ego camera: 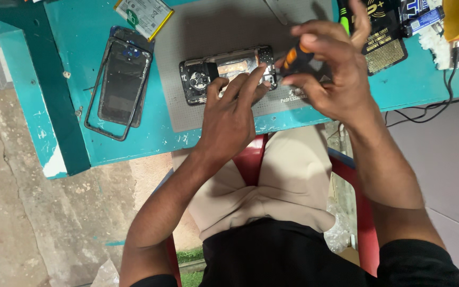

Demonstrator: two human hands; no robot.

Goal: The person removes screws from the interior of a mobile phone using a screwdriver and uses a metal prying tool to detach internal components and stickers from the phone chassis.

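My left hand [229,114] presses flat, fingers spread, on the opened phone [228,72], beside which my right hand [328,69] grips a screwdriver [297,59]

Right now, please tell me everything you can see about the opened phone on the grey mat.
The opened phone lies flat on the grey mat, back cover off, dark boards and a copper-coloured part exposed. The left hand presses fingers on it; the right hand holds an orange-and-black screwdriver at its right end.
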